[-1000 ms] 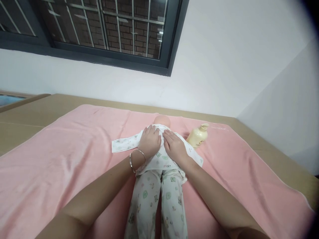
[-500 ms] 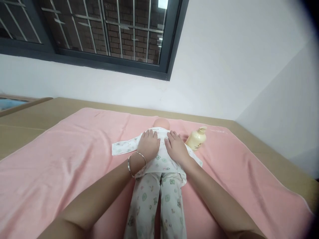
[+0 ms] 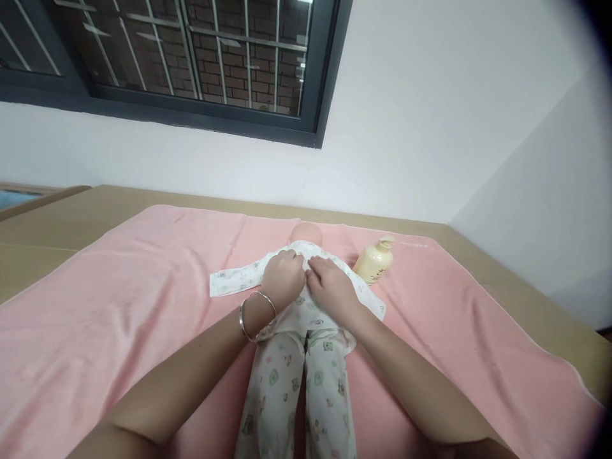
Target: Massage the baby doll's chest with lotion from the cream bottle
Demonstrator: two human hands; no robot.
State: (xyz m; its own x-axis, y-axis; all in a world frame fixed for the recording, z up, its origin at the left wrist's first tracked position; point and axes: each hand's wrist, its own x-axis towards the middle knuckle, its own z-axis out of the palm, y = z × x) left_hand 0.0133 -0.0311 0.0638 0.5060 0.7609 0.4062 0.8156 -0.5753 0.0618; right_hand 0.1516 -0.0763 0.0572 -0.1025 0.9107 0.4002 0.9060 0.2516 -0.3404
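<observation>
I have both hands, left hand (image 3: 283, 275) and right hand (image 3: 329, 287), pinching the doll (image 3: 306, 299)'s shirt; tugging harder could roll it toward the lotion bottle (image 3: 373, 260) at two o'clock.

Both forearms are bare, and a thin silver bangle (image 3: 258, 313) circles the left wrist.

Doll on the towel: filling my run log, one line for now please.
left hand: on doll | right hand: on doll | bottle: right of doll, on towel
</observation>
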